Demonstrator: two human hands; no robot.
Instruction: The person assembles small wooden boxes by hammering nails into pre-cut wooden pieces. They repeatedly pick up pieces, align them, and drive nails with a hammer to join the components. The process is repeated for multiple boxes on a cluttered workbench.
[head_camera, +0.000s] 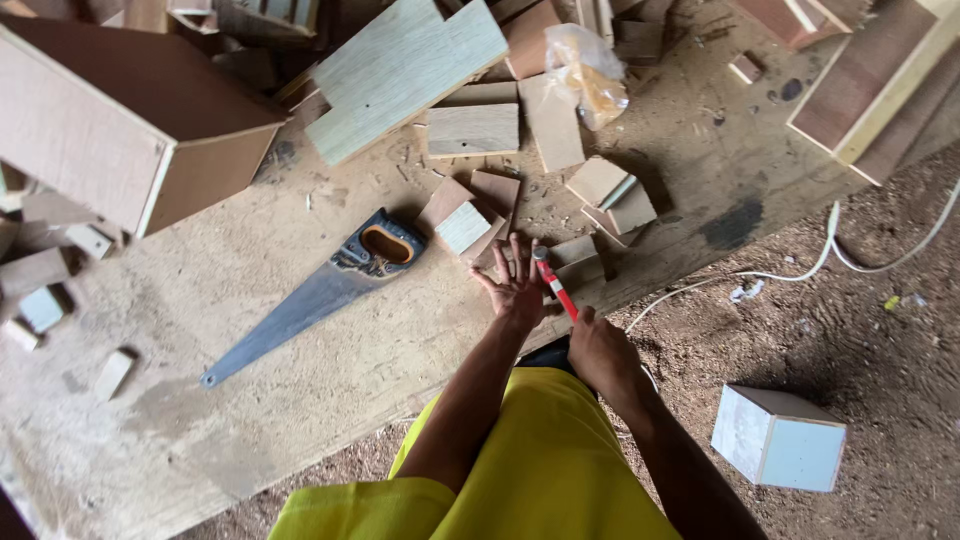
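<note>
Both forearms reach forward from a yellow top, bare from the short sleeves down. Left hand (515, 283) is flat, palm down, fingers spread and pointing away from the body, thumb out to the left. Left arm nearly straight, angled slightly right. Right hand (598, 350) sits just behind and right of the left, closed in a fist-like grip, knuckles up, wrist bent slightly inward. Right elbow is low, near the frame's bottom edge. Hands close together, not touching.
</note>
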